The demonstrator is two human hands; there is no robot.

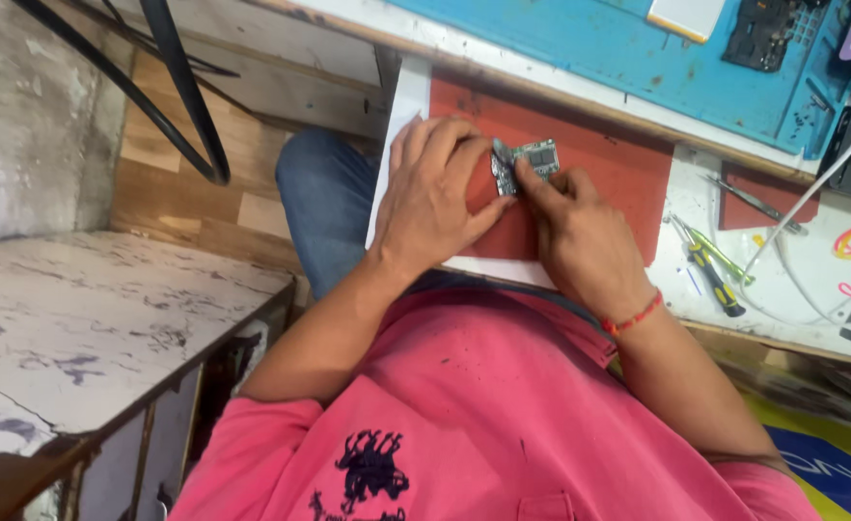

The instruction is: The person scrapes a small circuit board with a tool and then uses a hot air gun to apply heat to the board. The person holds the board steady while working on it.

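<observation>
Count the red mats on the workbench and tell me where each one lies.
2. The large red mat lies under both hands and the small circuit board; a smaller red mat sits to its right, under the tweezers. Others may be out of view.

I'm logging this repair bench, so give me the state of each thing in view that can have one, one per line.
Small green circuit board: flat on the red mat, pinched between both hands.
Left hand: fingers pressed on the board's left end.
Right hand: fingertips on the board's lower edge.
Red rectangular work mat: lying flat on the bench.
Yellow-and-black-handled screwdriver: lying loose, untouched.
Metal tweezers: lying unused.
White cable: draped across the bench.
</observation>
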